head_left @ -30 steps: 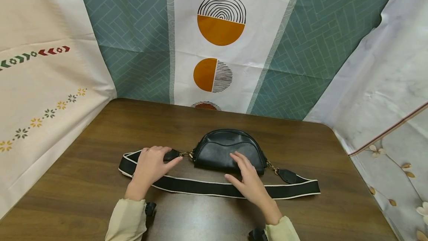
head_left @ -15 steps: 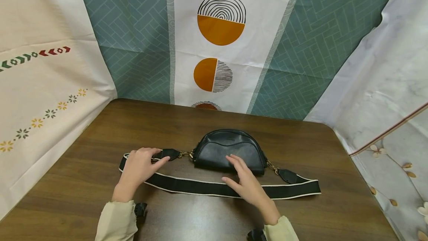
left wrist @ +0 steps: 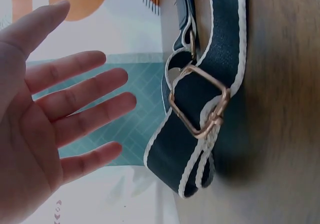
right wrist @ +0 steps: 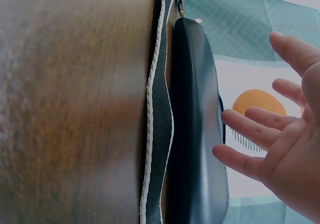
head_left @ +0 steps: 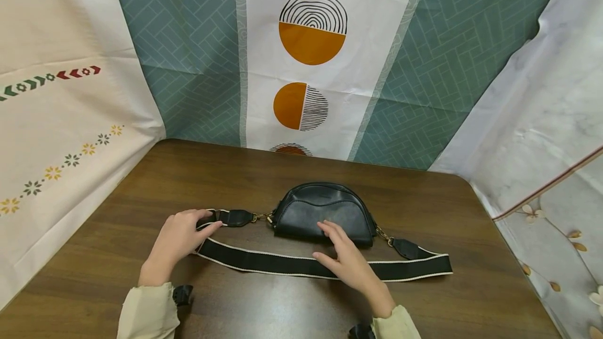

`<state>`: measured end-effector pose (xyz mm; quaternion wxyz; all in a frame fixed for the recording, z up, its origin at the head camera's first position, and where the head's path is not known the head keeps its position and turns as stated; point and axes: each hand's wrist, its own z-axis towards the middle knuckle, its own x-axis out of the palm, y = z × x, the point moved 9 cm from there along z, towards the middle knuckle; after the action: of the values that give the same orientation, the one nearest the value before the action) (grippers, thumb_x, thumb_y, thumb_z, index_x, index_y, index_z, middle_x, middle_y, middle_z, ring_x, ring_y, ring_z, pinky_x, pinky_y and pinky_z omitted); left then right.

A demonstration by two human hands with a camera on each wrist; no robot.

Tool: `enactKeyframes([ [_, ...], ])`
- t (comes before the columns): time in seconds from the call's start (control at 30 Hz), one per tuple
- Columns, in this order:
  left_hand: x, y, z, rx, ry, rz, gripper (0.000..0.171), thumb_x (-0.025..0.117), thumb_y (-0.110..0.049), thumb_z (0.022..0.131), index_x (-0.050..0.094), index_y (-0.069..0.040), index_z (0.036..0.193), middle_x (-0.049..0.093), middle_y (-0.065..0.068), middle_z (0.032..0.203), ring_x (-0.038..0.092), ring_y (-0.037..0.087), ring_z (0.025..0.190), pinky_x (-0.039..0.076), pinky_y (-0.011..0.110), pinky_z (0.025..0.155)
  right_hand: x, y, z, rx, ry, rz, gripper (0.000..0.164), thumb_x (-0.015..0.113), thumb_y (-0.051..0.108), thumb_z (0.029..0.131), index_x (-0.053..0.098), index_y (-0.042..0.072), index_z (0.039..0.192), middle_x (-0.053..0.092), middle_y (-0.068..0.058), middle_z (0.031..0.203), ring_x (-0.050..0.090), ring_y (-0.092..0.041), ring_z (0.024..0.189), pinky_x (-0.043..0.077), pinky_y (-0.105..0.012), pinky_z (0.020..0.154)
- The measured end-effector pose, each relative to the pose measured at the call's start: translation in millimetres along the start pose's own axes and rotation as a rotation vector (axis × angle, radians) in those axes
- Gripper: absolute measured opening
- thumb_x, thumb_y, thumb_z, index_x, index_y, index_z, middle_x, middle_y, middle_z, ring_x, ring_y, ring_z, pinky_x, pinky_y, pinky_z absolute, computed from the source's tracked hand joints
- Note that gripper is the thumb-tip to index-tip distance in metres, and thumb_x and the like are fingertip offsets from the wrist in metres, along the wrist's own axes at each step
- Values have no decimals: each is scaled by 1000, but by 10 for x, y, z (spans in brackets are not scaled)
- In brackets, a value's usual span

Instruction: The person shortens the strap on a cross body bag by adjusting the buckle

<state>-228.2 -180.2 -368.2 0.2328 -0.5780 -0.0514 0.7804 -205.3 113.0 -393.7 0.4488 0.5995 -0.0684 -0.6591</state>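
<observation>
A black half-moon handbag (head_left: 322, 216) stands near the middle of the wooden table. Its wide black strap (head_left: 268, 261) with white edging lies in front and joins the bag by gold clasps at both ends. My left hand (head_left: 176, 237) hovers over the strap's left end, fingers spread and holding nothing. In the left wrist view a gold slider buckle (left wrist: 200, 101) sits on the folded strap, apart from the fingertips. My right hand (head_left: 348, 260) is spread over the strap in front of the bag. The right wrist view shows its fingers (right wrist: 250, 126) loosely extended, holding nothing.
The brown table (head_left: 264, 307) reaches back to a hanging green and white cloth (head_left: 202, 67). Patterned cream cloth (head_left: 70, 119) hangs at the left, and a pale floral sheet (head_left: 556, 182) at the right. Each wrist wears a black camera.
My left hand has moved left and slightly toward me, uncovering more of the strap's clasp end. The right hand has barely shifted. Bag and strap lie as before.
</observation>
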Motion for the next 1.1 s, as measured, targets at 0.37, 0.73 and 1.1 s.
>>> enactKeyframes([
  [0.37, 84, 150, -42, -67, 177, -83, 39, 68, -24, 78, 63, 1, 107, 61, 19, 104, 56, 36, 95, 42, 50, 77, 32, -31, -13, 33, 30, 30, 59, 64, 23, 83, 39, 6, 133, 36, -13, 135, 45, -23, 114, 43, -42, 82],
  [0.73, 164, 248, -89, -53, 215, -84, 31, 73, -13, 70, 67, -4, 99, 63, 14, 97, 56, 36, 92, 44, 48, 72, 53, -35, -12, 27, 48, 48, 57, 63, 23, 84, 40, 6, 133, 36, -12, 135, 48, -25, 110, 45, -41, 79],
  [1.1, 263, 283, -127, -37, 317, -86, 50, 80, -11, 54, 66, -3, 101, 63, 15, 95, 56, 36, 86, 42, 48, 71, 63, -35, -7, 11, 48, 51, 57, 64, 18, 83, 40, 4, 132, 37, -14, 133, 50, -26, 107, 48, -41, 73],
])
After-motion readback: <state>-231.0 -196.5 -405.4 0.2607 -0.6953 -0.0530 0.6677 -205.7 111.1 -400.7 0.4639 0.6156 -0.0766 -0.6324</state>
